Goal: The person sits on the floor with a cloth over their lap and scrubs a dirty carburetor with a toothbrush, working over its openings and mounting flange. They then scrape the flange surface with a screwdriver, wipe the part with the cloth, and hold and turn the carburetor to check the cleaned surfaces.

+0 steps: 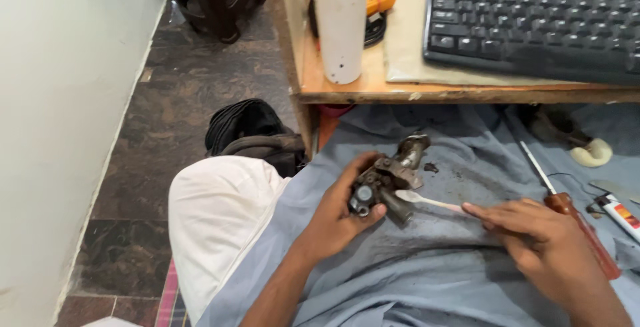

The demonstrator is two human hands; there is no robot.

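Both hands work over a grey-blue cloth (427, 267) spread across the lap. Left hand (340, 210) wraps its fingers round a grimy metal part (390, 177), thumb pressed on its near end, holding it just above the cloth. Right hand (533, 234) pinches the handle of a white brush (427, 200), whose head touches the part on its right side. So the part sits in the left hand, to the left of the right hand and near it, with the brush bridging the two.

One screwdriver (573, 217) with a brown handle lies on the cloth, just right of the right hand and partly under it. One small tube (620, 214) lies farther right. One small dark bit (431, 167) rests on the cloth just right of the part.

Beyond, on the desk (347, 90), stand one white bottle (340, 20) at the left and one black keyboard (533, 24) at the right. One dark bag (250, 134) lies on the floor to the left.
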